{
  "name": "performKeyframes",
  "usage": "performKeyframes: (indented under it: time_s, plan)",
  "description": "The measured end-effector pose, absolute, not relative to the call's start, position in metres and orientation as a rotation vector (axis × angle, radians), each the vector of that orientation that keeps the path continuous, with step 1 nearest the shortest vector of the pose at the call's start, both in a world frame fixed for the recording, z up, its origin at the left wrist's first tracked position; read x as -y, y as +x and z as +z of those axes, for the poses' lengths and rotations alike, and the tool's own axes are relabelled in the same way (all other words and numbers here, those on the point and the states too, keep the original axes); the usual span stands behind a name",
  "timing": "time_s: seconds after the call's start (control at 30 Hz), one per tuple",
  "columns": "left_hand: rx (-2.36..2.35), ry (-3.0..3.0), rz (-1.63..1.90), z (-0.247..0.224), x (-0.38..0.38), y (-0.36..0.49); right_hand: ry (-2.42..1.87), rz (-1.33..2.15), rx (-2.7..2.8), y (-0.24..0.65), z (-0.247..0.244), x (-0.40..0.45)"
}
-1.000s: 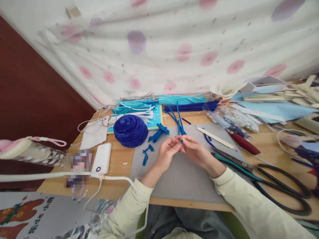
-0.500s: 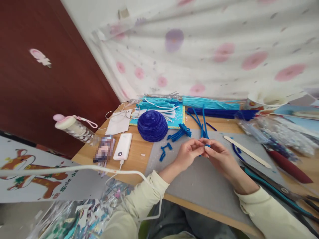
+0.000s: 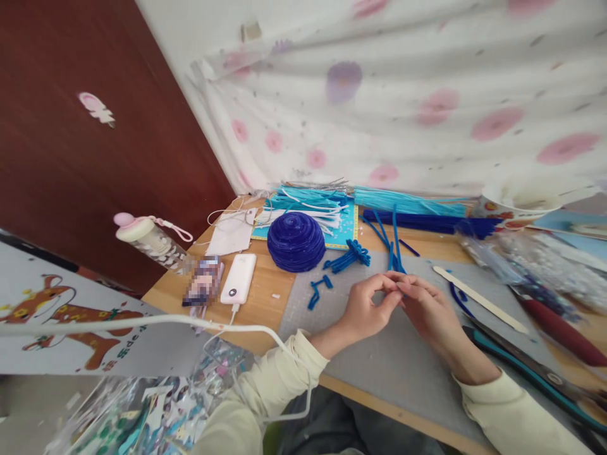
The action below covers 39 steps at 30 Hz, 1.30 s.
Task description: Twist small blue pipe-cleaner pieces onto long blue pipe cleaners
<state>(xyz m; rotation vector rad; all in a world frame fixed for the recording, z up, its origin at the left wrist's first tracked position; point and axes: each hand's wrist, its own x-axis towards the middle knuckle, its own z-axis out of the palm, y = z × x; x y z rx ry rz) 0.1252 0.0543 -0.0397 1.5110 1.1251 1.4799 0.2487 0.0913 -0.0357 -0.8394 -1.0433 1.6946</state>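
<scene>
My left hand (image 3: pixel 366 308) and my right hand (image 3: pixel 434 319) meet over the grey cutting mat (image 3: pixel 374 366), fingertips pinched together. Between them is a short piece of blue pipe cleaner, now almost wholly covered by the fingers. Just beyond the hands lie loose blue pipe cleaners (image 3: pixel 396 237). Left of these rests a bundle of looped blue pipe cleaners (image 3: pixel 348 256), with small bent pieces (image 3: pixel 320 291) nearer to me. A dark blue coiled dome (image 3: pixel 296 242) sits at the mat's far left corner.
To the right are a wooden stick (image 3: pixel 478 299), large scissors (image 3: pixel 526 363), plastic bags of beads (image 3: pixel 535 259) and a paper bowl (image 3: pixel 515 205). Dark blue pipe cleaners (image 3: pixel 422 220) lie at the back. A power bank (image 3: pixel 238 278), phone (image 3: pixel 203 281) and bottle (image 3: pixel 150 242) are left. A white cable (image 3: pixel 190 320) crosses in front.
The view has shifted slightly, so everything sits a little further right. My fingers have closed further over the blue piece, which showed between them before.
</scene>
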Motion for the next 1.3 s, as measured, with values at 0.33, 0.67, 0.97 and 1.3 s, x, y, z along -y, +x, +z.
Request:
performKeyframes:
  time_s: [0.33,0.67,0.97,1.3]
  plan:
    - [-1.178,1.578,1.480,-0.035,-0.051,0.124,-0.833,1.695,1.051,0.247,-0.039,-0.092]
    - [-0.997,0.965,1.493,-0.034,-0.063,0.122,-0.780,1.679,0.987,0.245,-0.037,-0.093]
    - [-0.964,0.994,1.384,-0.035,-0.063,0.121,-0.785,1.597,1.166,0.248,-0.042,-0.093]
    - [-1.008,1.069,1.318,-0.032,-0.064,0.117,-0.756,1.538,1.161,0.248,-0.041,-0.094]
